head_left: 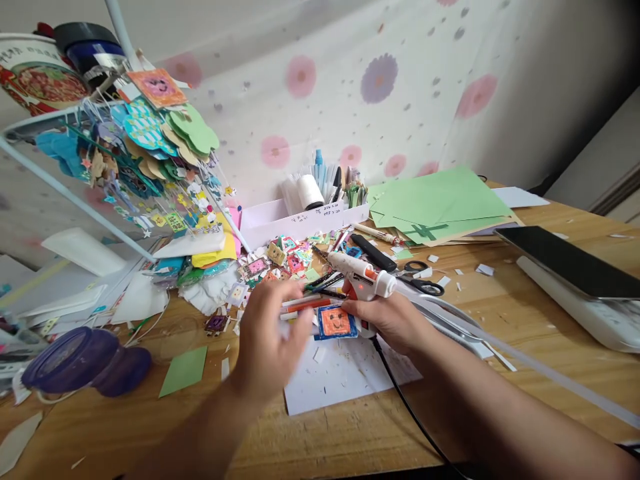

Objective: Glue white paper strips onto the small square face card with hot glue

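My right hand (385, 319) is wrapped round the handle of a white hot glue gun (364, 275), its nozzle pointing up and left. A black cord runs from the handle to the table's front edge. Left of the gun, my left hand (273, 333) is raised, a little blurred, with thumb and fingers apart and nothing seen between them. Between the hands is a small square card (338, 323), orange with a smiling face and a blue border. Below it lies a white paper sheet (345, 377) with dark specks.
Small coloured cutouts (290, 257) are heaped behind the hands. Scissors (420, 283) lie to the right, near green paper sheets (440, 200). A white box (305, 223) stands against the wall. At left are a rack hung with paper shapes (145, 133) and a purple container (85, 363).
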### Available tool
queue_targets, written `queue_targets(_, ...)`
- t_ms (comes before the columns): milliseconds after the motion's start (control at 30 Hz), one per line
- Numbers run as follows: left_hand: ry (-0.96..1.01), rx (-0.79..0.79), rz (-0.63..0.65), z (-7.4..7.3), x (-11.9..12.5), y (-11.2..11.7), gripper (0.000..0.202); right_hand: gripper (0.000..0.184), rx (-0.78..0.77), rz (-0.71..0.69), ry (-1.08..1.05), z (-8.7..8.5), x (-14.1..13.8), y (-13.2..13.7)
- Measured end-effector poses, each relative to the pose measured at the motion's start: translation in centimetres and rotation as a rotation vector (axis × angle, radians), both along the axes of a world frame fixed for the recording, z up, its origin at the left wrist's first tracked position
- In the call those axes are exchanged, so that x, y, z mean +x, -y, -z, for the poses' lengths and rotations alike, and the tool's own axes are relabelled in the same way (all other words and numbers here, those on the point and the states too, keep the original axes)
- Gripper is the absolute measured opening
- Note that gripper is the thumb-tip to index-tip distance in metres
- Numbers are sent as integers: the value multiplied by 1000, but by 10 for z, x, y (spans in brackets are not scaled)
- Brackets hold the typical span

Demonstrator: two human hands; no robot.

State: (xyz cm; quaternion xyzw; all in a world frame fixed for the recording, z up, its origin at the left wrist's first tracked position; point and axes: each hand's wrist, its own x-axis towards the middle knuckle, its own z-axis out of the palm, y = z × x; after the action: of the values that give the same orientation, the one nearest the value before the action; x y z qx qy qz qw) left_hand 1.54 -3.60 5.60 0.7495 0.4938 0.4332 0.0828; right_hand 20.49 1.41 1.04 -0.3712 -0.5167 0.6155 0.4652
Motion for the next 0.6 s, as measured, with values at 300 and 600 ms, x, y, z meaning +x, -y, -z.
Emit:
queue_targets(300,192,-931,369,27,1,-53,21,20,152,-10,333,8,-2,0)
queue_targets(600,332,-897,275,26,-21,-43,15,27,39,145,269,-4,15,9)
